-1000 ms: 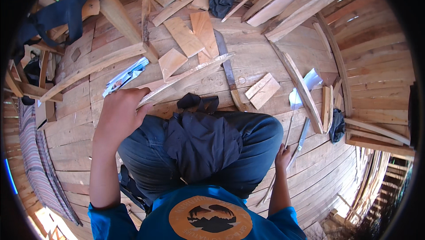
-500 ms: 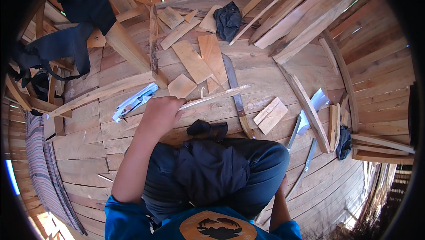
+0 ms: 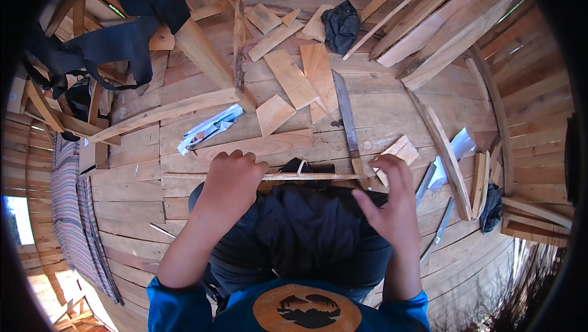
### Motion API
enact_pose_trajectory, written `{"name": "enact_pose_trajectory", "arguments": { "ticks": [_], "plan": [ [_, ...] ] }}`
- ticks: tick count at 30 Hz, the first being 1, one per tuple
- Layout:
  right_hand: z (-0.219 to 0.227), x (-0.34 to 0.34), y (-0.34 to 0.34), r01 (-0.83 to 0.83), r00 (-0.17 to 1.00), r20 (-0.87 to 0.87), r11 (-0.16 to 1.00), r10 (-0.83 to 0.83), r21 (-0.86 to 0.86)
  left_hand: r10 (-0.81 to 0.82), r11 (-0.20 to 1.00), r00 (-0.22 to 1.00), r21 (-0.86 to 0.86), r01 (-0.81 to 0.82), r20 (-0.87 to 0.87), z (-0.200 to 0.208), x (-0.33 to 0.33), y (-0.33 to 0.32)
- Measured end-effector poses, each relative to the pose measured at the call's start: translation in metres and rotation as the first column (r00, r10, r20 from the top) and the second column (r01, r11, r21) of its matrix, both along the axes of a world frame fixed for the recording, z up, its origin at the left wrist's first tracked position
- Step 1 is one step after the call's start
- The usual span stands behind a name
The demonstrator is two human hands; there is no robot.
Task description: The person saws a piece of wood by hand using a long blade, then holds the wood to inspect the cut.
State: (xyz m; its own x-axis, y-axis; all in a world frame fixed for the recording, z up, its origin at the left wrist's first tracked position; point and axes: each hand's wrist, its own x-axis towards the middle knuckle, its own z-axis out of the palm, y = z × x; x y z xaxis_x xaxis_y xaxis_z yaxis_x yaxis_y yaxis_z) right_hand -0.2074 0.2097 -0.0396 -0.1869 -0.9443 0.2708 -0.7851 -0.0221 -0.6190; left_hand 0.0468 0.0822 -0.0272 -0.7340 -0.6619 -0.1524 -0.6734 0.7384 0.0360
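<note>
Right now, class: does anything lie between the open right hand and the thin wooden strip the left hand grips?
Nothing visible does. The right hand hovers open just short of the thin wooden strip, near its free end; the left hand grips the other end.

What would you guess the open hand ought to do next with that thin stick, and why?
Probably close the right hand on the free end of the thin wooden strip. The left hand grips only its other end, the strip spans the lap, and the right hand's spread fingers hover just by its far end.

Bright warm daylight, soft shadows, sharp centre, strong fisheye bending at edges, black vignette ringing the frame
</note>
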Motion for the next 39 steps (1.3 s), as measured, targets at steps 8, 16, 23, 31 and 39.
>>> {"name": "enact_pose_trajectory", "arguments": {
  "ticks": [8,16,23,31,39],
  "plan": [
    [-0.027,0.035,-0.011,-0.363,0.932,0.054,0.916,0.359,0.169,-0.036,0.999,0.991,0.018,0.034,0.127,0.021,0.003,0.027],
    [-0.070,0.038,0.002,-0.455,0.851,0.335,0.886,0.404,0.086,0.075,0.983,0.997,-0.169,-0.078,-0.022,0.094,0.008,0.053],
    [-0.101,0.045,-0.003,-0.476,0.745,0.542,0.879,0.387,0.027,0.527,0.717,0.532,0.010,-0.697,-0.663,0.055,0.148,0.032],
    [-0.106,0.043,-0.032,-0.463,0.728,0.528,0.882,0.438,-0.093,0.814,0.576,-0.179,0.807,0.126,-0.553,-0.050,0.153,0.006],
    [-0.142,0.033,-0.065,-0.360,0.763,0.575,0.933,0.295,-0.001,0.582,0.805,-0.190,0.593,-0.002,-0.790,-0.068,0.113,-0.017]
  ]
}}
